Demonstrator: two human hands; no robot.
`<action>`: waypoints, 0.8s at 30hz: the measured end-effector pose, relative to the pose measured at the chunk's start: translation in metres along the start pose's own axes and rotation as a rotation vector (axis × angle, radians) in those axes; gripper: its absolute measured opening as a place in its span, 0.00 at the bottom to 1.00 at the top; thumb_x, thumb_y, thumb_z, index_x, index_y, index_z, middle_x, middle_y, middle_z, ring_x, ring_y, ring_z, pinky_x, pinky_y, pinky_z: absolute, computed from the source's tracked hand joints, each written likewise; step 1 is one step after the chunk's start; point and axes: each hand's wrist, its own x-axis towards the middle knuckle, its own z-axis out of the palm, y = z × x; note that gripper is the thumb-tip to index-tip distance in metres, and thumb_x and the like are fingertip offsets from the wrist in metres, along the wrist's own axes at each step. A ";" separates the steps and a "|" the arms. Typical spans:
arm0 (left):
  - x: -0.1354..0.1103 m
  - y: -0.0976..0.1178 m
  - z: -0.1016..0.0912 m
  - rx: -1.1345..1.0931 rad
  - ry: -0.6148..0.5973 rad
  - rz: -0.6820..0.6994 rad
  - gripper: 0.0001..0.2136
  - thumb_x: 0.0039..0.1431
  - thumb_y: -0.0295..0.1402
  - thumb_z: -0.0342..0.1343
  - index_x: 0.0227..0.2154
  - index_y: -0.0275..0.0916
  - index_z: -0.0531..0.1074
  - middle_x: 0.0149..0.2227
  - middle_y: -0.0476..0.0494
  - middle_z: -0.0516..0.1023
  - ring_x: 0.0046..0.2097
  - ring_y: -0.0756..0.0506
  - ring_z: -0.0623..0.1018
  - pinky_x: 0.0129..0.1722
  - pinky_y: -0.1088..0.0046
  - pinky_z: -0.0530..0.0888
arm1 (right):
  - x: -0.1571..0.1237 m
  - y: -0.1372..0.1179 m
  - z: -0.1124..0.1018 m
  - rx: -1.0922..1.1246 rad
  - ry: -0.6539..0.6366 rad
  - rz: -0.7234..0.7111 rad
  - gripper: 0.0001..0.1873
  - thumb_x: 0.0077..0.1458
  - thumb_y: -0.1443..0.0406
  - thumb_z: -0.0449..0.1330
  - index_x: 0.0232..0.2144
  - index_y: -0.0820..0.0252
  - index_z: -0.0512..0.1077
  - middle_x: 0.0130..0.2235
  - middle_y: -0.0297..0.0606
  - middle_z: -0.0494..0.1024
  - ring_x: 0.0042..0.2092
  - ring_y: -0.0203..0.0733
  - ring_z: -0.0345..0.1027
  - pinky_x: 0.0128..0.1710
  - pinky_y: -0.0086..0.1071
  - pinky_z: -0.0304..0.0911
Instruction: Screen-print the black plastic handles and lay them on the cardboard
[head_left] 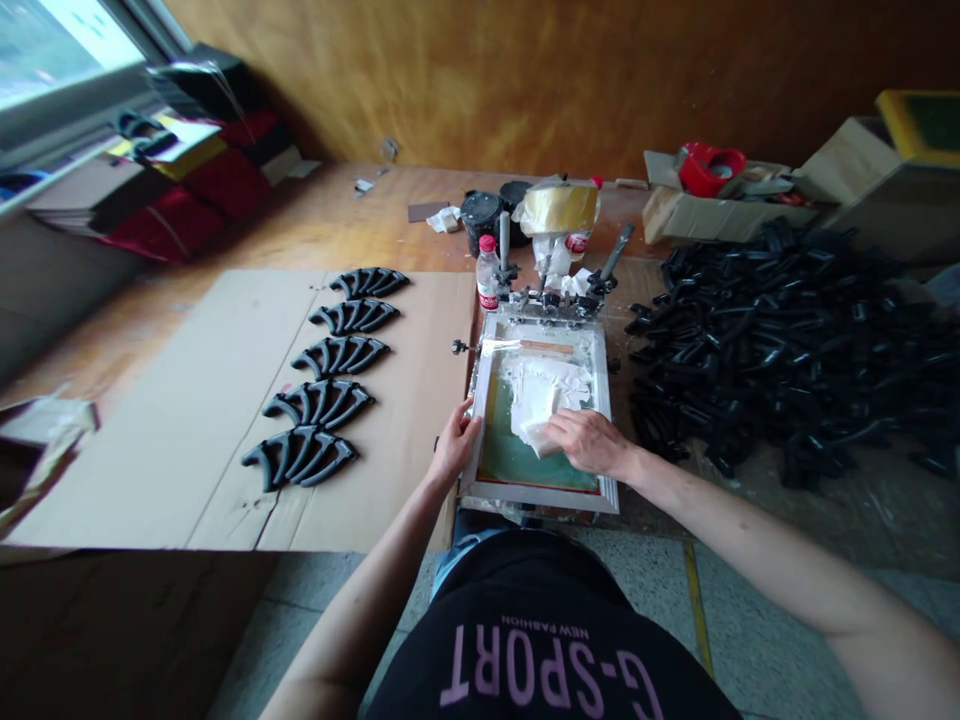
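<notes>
A screen printing frame [540, 492] with a metal rim and green mesh lies flat in front of me, held by clamps at its far side. My left hand [455, 442] grips the left rim of this frame. Fingers closed, my right hand [589, 440] pinches a crumpled white wipe [538, 425], paper or cloth, against the mesh. White ink smears [555, 378] spread around the wipe, and I cannot tell exactly where one ends and the other begins. Across the far end of the screen rests a squeegee [547, 348] with a wooden strip.
Left, several black curved, ribbed parts [330, 400] stand in a column on a cardboard sheet [187, 400]. Right lies a big heap of black parts [780, 340]. Behind the frame are upright clamp posts [615, 252], a red-capped bottle [487, 272], dark tubs [481, 215] and an open carton [712, 212].
</notes>
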 end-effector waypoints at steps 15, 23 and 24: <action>-0.006 0.019 -0.004 -0.042 -0.072 -0.015 0.32 0.52 0.46 0.59 0.59 0.40 0.64 0.28 0.50 0.75 0.27 0.50 0.72 0.27 0.76 0.69 | 0.026 0.013 -0.010 0.148 0.244 0.286 0.16 0.59 0.63 0.59 0.50 0.51 0.72 0.43 0.36 0.78 0.43 0.42 0.71 0.40 0.31 0.63; -0.017 0.112 -0.019 -0.244 -0.095 0.124 0.25 0.59 0.55 0.49 0.43 0.39 0.76 0.30 0.48 0.76 0.27 0.51 0.72 0.24 0.77 0.67 | 0.004 0.107 -0.061 0.204 0.609 0.811 0.21 0.64 0.62 0.51 0.54 0.69 0.68 0.38 0.43 0.79 0.37 0.37 0.71 0.41 0.30 0.64; -0.013 0.125 -0.016 -0.317 -0.087 0.190 0.24 0.60 0.55 0.48 0.42 0.39 0.75 0.33 0.47 0.77 0.30 0.50 0.74 0.28 0.76 0.70 | -0.008 0.109 -0.055 0.226 0.613 0.831 0.21 0.65 0.62 0.47 0.50 0.73 0.70 0.36 0.43 0.79 0.36 0.36 0.70 0.39 0.28 0.65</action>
